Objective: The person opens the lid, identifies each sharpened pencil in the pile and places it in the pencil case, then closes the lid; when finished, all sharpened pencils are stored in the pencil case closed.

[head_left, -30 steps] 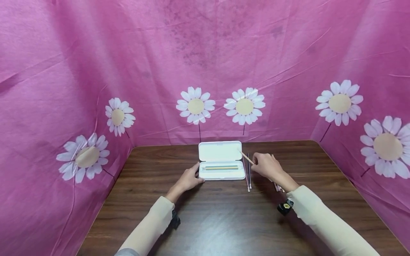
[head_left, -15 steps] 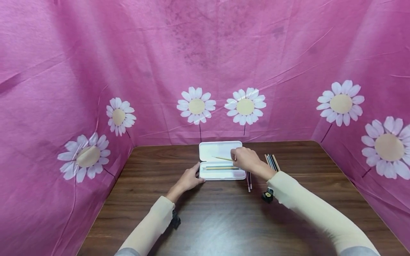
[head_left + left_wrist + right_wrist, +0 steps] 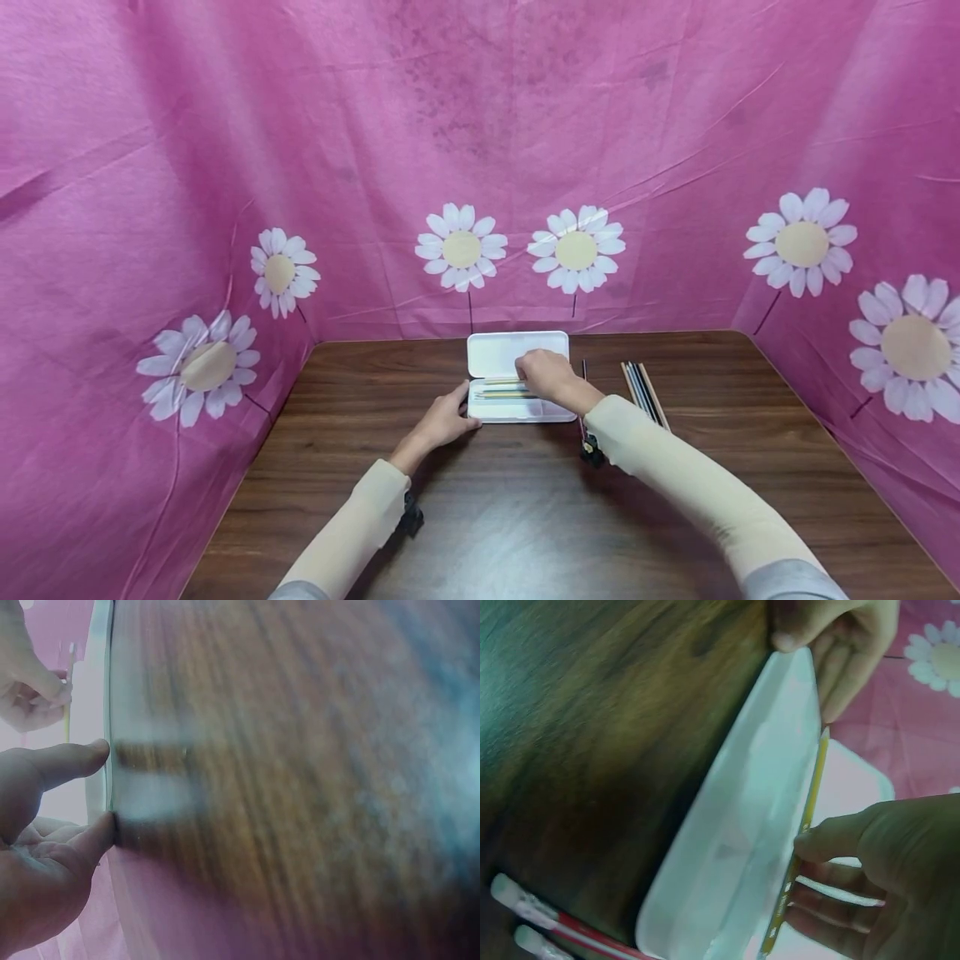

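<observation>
A white pencil case [image 3: 506, 414] lies with its lid [image 3: 491, 357] raised toward the back of the table. Several pencils [image 3: 491, 396] lie lengthwise inside. My left hand [image 3: 442, 421] grips the case's left end between thumb and fingers, as the left wrist view shows too. Over the case, my right hand [image 3: 549, 375] pinches a yellow pencil [image 3: 815, 780] between thumb and fingertips. That pencil runs along the case near the hinge side, its sharpened tip pointing to the left hand. In the head view the right hand hides part of the case's right half.
Right of the case lie a few pencils, one a red pencil [image 3: 574, 928] with a white eraser. Farther right is a bunch of several pencils [image 3: 642, 387], partly behind the right sleeve. Pink flowered cloth [image 3: 510, 167] hangs around the wooden table [image 3: 480, 508].
My right hand has carried the yellow pencil leftward from the right side of the case to over it, lowering it along the case. My left hand has stayed at the case's left end.
</observation>
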Motion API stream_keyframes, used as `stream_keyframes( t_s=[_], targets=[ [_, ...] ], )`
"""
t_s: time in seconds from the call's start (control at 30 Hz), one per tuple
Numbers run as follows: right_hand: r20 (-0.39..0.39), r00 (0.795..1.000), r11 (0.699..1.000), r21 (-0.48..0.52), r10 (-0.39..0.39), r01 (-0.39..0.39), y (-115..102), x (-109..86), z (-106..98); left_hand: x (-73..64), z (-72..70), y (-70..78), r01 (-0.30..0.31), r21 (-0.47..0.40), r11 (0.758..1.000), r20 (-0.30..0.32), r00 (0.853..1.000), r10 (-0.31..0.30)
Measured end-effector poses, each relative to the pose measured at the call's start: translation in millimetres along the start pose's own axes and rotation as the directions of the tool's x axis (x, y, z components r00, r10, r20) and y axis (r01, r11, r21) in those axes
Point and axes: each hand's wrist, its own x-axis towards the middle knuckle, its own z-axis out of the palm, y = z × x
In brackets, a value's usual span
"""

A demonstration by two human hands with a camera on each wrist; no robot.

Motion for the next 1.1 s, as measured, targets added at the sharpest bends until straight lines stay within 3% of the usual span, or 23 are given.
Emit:
stream_keyframes(
  t_s=[0.33, 0.63, 1.1],
  targets=[
    [-0.001, 1.000, 0.997, -0.076, -0.008, 0.008, -3.7, 0.1, 18.5, -0.3, 0.7, 0.6, -0.009, -0.011, 1.000, -0.002, 1.000, 0.009],
    [0.002, 1.000, 0.996, -0.082, -0.019, 0.019, -1.8, -2.3, 25.7, -0.4, 0.4, 1.0, -0.004, -0.008, 1.000, -0.002, 1.000, 0.004],
    [-0.009, 1.000, 1.000, -0.015, 0.004, -0.004, 3.4, -11.2, 12.1, -1.4, 0.1, 2.3, -0.011, 0.007, 1.000, -0.008, 1.000, 0.011]
  ],
)
